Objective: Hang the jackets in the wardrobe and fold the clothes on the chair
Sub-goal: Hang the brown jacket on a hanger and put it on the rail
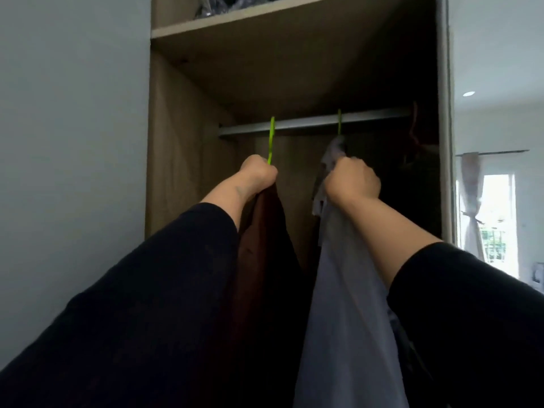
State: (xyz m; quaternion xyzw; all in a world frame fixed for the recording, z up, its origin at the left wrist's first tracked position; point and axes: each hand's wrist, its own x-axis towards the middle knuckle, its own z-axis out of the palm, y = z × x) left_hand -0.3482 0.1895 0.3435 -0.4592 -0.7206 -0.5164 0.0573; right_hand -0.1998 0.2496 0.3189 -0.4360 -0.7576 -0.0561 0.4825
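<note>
Both arms reach up into the open wardrobe. My left hand is closed on the top of a dark brown jacket and its green hanger, whose hook sits at the grey rail. My right hand grips the collar of a light grey-blue jacket on a second green hanger, hooked over the rail further right. Both jackets hang down between my black sleeves.
A shelf above the rail holds dark items in clear plastic. A reddish hanger with a dark garment hangs at the rail's right end. The wardrobe's right edge borders a bright room with a curtained window.
</note>
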